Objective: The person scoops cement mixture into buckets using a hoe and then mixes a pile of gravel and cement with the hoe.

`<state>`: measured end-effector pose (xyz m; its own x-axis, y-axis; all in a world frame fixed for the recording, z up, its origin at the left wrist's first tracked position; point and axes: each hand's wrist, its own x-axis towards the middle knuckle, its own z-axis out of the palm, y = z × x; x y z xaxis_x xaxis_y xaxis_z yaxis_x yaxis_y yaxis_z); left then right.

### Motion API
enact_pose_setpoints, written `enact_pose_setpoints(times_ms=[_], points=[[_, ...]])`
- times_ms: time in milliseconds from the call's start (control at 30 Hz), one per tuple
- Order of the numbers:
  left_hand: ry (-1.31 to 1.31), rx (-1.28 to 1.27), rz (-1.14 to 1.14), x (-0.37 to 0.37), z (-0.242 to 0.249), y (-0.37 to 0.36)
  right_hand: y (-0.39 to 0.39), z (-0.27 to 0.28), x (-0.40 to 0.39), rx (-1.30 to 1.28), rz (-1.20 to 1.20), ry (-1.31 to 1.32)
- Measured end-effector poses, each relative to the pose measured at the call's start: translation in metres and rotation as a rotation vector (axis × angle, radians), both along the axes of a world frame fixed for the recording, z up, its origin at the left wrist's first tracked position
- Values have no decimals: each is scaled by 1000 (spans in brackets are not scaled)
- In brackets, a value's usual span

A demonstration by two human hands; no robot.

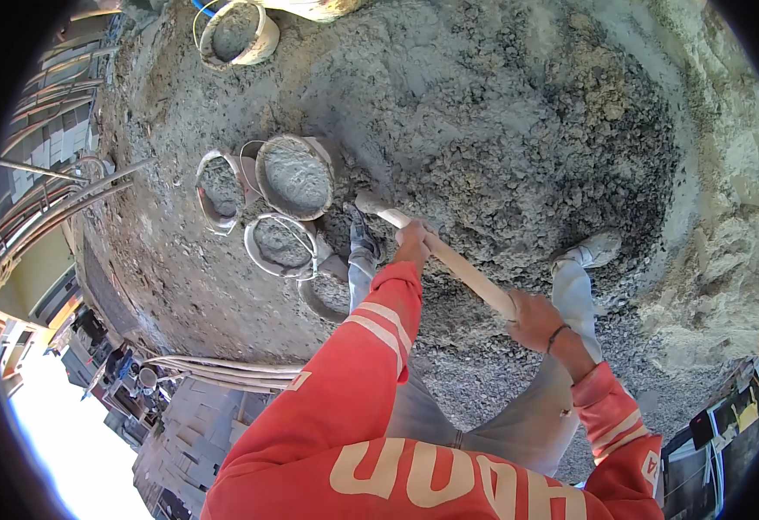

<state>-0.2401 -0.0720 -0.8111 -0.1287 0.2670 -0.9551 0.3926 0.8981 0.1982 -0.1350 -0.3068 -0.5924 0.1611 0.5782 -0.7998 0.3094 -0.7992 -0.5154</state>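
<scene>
A pale wooden tool handle (473,276) slants across in front of my legs. My left hand (417,241) is closed around its upper-left part, and my right hand (539,324) grips it farther down to the right. The handle's far end is grey and caked, close to a large bucket (296,177) of wet grey mix; no blade can be made out there. Beneath the handle spreads a heap of damp grey concrete mix (518,173). My boots stand at either side of the handle, at the heap's near edge.
Beside the large bucket stand a filled bucket (221,192), another with a white handle (280,243), and a partly hidden one (325,296). Farther off is one more bucket (239,36). Long poles (223,371) lie at the left, near stacked blocks (193,425). Gravel (466,381) lies between my legs.
</scene>
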Motion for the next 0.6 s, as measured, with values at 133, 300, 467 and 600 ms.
enact_pose_setpoints(times_ms=[133, 300, 467, 600], points=[[-296, -295, 392, 4, 4, -43, -115, 41, 62, -198, 151, -103], [-415, -254, 592, 26, 109, -159, -266, 23, 87, -233, 161, -372], [-422, -254, 586, -3, 193, -200, -297, 90, 47, -153, 16, -490], [-289, -336, 248, 6, 169, -169, -241, 168, -32, -381, -77, -225]])
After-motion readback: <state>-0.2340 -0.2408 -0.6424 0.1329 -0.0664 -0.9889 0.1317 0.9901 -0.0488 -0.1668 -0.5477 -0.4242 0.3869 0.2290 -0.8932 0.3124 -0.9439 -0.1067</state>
